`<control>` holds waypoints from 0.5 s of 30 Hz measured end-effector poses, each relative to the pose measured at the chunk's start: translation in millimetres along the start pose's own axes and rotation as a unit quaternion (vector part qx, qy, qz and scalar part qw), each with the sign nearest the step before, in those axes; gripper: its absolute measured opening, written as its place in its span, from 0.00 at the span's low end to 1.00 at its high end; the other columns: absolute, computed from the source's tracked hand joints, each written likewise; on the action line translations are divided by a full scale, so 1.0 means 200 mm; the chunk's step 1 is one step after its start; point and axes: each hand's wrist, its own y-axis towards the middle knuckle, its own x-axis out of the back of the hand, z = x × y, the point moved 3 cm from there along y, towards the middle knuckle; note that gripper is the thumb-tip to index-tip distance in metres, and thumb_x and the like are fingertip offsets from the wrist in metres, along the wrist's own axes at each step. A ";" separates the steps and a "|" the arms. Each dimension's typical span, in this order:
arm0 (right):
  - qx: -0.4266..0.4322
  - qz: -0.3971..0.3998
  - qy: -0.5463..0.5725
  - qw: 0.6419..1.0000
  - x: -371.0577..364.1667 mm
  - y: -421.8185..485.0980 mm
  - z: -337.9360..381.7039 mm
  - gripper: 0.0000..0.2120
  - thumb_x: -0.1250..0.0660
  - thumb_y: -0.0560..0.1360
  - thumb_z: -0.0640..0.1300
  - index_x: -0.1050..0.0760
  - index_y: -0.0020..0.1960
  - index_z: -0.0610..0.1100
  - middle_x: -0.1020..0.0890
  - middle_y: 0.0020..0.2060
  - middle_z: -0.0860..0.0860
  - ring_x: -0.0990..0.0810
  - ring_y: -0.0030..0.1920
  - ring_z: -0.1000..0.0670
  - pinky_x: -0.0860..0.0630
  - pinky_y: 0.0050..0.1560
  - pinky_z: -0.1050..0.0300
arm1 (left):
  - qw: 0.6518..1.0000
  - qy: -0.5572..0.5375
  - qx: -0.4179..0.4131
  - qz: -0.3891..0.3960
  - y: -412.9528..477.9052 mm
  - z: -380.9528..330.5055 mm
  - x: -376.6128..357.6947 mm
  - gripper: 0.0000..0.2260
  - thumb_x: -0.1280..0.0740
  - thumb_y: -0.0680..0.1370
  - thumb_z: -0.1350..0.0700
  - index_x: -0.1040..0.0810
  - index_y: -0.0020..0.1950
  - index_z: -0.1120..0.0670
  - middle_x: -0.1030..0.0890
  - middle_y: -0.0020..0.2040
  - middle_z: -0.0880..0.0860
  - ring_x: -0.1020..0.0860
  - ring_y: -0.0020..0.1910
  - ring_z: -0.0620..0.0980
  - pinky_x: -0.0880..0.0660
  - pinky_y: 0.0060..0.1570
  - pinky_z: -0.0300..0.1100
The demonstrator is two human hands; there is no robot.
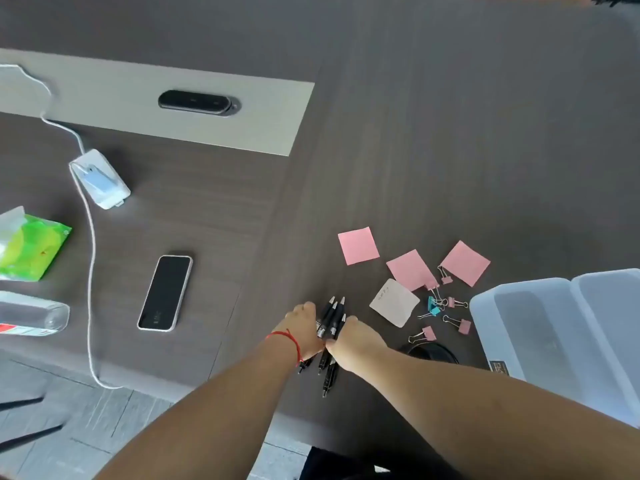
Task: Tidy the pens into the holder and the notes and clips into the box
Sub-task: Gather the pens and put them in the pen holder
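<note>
Several black pens (331,318) lie bunched on the dark table. My left hand (304,329) presses against their left side and my right hand (353,336) against their right, both closed around the bundle. Three pink notes (358,245) (410,270) (465,263) and a white note (394,302) lie to the right. Several binder clips, pink (462,325) and one teal (433,306), are scattered below the notes. A clear plastic box (554,327) with its open lid stands at the right edge. The black round pen holder (434,351) shows just behind my right forearm.
A phone (165,293) lies left of my hands. A white charger (100,178) with its cable, a green tissue pack (29,249) and a clear bottle (31,315) sit at the far left. A black oval socket (195,102) is set in a grey strip at the back.
</note>
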 end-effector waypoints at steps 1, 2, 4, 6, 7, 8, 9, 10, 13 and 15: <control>-0.009 0.009 -0.009 1.000 -0.02 0.01 0.01 0.20 0.43 0.76 0.48 0.30 0.66 0.43 0.25 0.58 0.43 0.23 0.59 0.41 0.26 0.55 0.51 | 1.000 0.001 0.002 0.001 0.00 0.01 -0.02 0.23 0.29 0.70 0.49 0.32 0.58 0.58 0.26 0.59 0.57 0.26 0.58 0.59 0.27 0.56 0.49; -0.033 -0.004 0.017 0.999 -0.03 0.01 0.00 0.20 0.42 0.75 0.50 0.28 0.64 0.43 0.23 0.56 0.44 0.22 0.58 0.42 0.25 0.53 0.52 | 1.000 0.003 0.008 -0.012 0.01 0.01 -0.03 0.22 0.29 0.71 0.50 0.32 0.58 0.59 0.26 0.60 0.57 0.25 0.58 0.59 0.27 0.56 0.49; -0.065 -0.015 0.067 0.995 -0.05 -0.01 -0.01 0.18 0.39 0.73 0.53 0.26 0.58 0.43 0.19 0.53 0.46 0.19 0.55 0.43 0.25 0.49 0.54 | 1.000 0.016 0.017 -0.017 0.02 0.01 -0.06 0.22 0.30 0.72 0.51 0.33 0.59 0.59 0.27 0.61 0.59 0.26 0.60 0.59 0.27 0.58 0.49; -0.068 -0.021 0.080 0.994 -0.06 -0.01 -0.01 0.18 0.36 0.72 0.54 0.25 0.56 0.43 0.17 0.51 0.47 0.18 0.54 0.43 0.27 0.46 0.56 | 0.999 0.021 0.020 -0.017 0.02 0.01 -0.08 0.25 0.29 0.72 0.49 0.33 0.61 0.60 0.27 0.62 0.59 0.27 0.61 0.59 0.28 0.60 0.48; -0.071 -0.024 0.080 0.994 -0.06 -0.01 -0.01 0.19 0.36 0.73 0.56 0.25 0.56 0.43 0.17 0.51 0.47 0.18 0.54 0.44 0.28 0.45 0.56 | 0.999 0.023 0.021 -0.021 0.02 0.01 -0.08 0.26 0.29 0.72 0.48 0.33 0.62 0.60 0.28 0.62 0.59 0.28 0.62 0.58 0.29 0.60 0.48; -0.082 -0.027 0.066 0.994 -0.05 -0.03 0.00 0.20 0.36 0.73 0.57 0.25 0.56 0.43 0.17 0.51 0.47 0.18 0.54 0.44 0.29 0.45 0.57 | 0.999 0.024 0.021 -0.031 0.03 0.03 -0.08 0.25 0.29 0.72 0.49 0.32 0.62 0.60 0.28 0.62 0.58 0.28 0.62 0.57 0.28 0.60 0.48; -0.083 -0.029 0.054 0.995 -0.06 -0.02 0.00 0.20 0.36 0.74 0.57 0.25 0.56 0.43 0.17 0.52 0.48 0.18 0.55 0.44 0.28 0.45 0.57 | 0.999 0.024 0.024 -0.033 0.03 0.04 -0.09 0.24 0.30 0.72 0.49 0.32 0.62 0.59 0.27 0.62 0.58 0.28 0.62 0.57 0.28 0.60 0.47; -0.085 -0.025 0.046 0.995 -0.07 -0.02 0.01 0.19 0.36 0.74 0.56 0.24 0.55 0.43 0.17 0.52 0.48 0.18 0.55 0.44 0.28 0.46 0.57 | 0.999 0.025 0.024 -0.036 0.03 0.05 -0.11 0.22 0.30 0.73 0.50 0.32 0.61 0.59 0.27 0.62 0.57 0.28 0.62 0.57 0.28 0.59 0.47; -0.090 -0.019 0.034 0.995 -0.05 -0.04 0.05 0.15 0.38 0.74 0.51 0.23 0.56 0.43 0.17 0.54 0.48 0.18 0.56 0.45 0.26 0.48 0.57 | 0.996 0.072 0.029 -0.048 0.02 0.08 -0.14 0.15 0.37 0.76 0.55 0.31 0.61 0.56 0.27 0.62 0.55 0.28 0.61 0.56 0.26 0.57 0.49; -0.090 -0.011 0.018 0.996 -0.04 -0.04 0.05 0.15 0.39 0.76 0.48 0.23 0.58 0.43 0.18 0.56 0.48 0.19 0.58 0.45 0.24 0.54 0.56 | 0.993 0.099 0.039 -0.052 0.02 0.09 -0.17 0.14 0.40 0.77 0.56 0.31 0.62 0.56 0.28 0.62 0.55 0.28 0.61 0.56 0.25 0.56 0.50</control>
